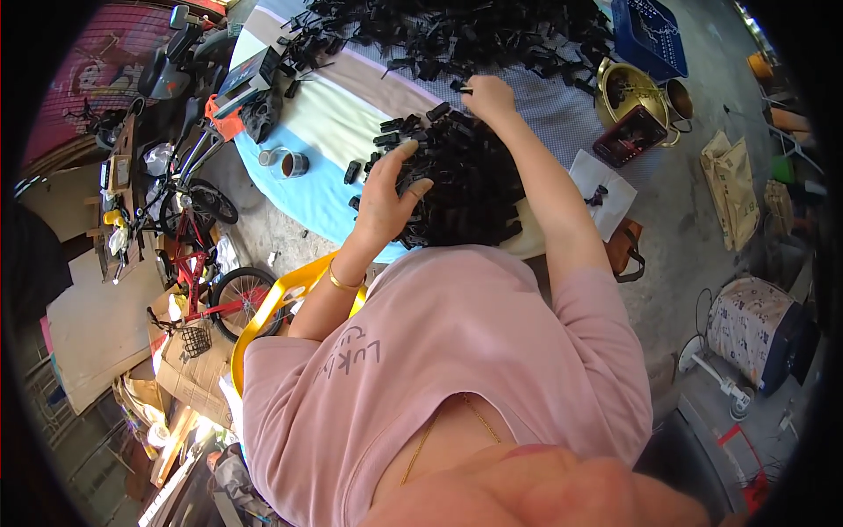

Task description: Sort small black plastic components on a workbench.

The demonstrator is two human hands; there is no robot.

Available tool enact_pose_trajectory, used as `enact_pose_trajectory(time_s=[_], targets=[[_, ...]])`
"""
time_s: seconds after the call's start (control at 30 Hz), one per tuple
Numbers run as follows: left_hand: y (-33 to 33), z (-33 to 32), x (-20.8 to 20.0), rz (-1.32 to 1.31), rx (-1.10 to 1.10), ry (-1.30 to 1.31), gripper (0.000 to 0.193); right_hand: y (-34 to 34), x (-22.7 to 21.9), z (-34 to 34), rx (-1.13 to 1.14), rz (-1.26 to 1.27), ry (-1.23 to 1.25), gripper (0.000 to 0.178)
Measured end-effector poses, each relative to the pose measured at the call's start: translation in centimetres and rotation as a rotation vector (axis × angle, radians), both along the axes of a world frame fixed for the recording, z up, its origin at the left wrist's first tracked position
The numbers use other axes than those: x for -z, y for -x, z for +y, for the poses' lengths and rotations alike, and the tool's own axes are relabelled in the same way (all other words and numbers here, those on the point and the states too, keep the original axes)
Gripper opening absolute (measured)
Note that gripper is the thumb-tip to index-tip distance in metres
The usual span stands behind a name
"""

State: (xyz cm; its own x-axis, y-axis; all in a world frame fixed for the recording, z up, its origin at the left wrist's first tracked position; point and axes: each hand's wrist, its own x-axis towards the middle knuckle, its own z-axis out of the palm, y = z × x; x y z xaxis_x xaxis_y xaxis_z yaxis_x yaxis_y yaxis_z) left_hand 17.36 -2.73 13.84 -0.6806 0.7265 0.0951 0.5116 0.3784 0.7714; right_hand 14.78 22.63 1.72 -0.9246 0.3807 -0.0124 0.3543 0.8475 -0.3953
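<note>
Just in front of the pink shirt (465, 299), on the striped cloth (338, 92), here's the near heap (479, 180) of small black pieces, piled up and spilling a few strays at its left side. And at that left side, the left hand (379, 206): thumb and forefinger spread apart, nothing visibly gripped between them, the other fingers partly hidden. Over to the heap's far edge now, the right hand (489, 98), fingertips drawn together, with something small and dark right at them; from where I'm standing, I can't tell whether it's pinched or merely touched.

How far along are we? Beyond the near heap spreads the far heap (465, 35), wider, loose black pieces scattered at its fringe. Two piles, then, both big; I'd judge plenty is left, but which pieces are finished, if any, I can't make out.

Further out, right of the near heap: a white sheet (619, 200) with a few dark bits on it, a phone (630, 137), a gold-coloured bowl (603, 98), and past those a blue basket (625, 48). Left of the near heap, a glass jar (294, 164); well apart beyond it, off the cloth, a red bicycle (195, 263).
</note>
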Motion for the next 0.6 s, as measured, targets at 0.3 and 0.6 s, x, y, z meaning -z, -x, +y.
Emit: enact_pose_trajectory(time_s=[0.3, 0.6], targets=[[2.0, 1.8, -0.7, -0.304, 0.052, -0.250, 0.078, -6.7, -10.5, -5.8, -0.046, 0.244, 1.002, 0.030], [0.5, 1.4, -1.9, -0.676, 0.179, -0.331, 0.061, -10.2, -12.0, -10.4, 0.062, 0.226, 1.369, 0.014]])
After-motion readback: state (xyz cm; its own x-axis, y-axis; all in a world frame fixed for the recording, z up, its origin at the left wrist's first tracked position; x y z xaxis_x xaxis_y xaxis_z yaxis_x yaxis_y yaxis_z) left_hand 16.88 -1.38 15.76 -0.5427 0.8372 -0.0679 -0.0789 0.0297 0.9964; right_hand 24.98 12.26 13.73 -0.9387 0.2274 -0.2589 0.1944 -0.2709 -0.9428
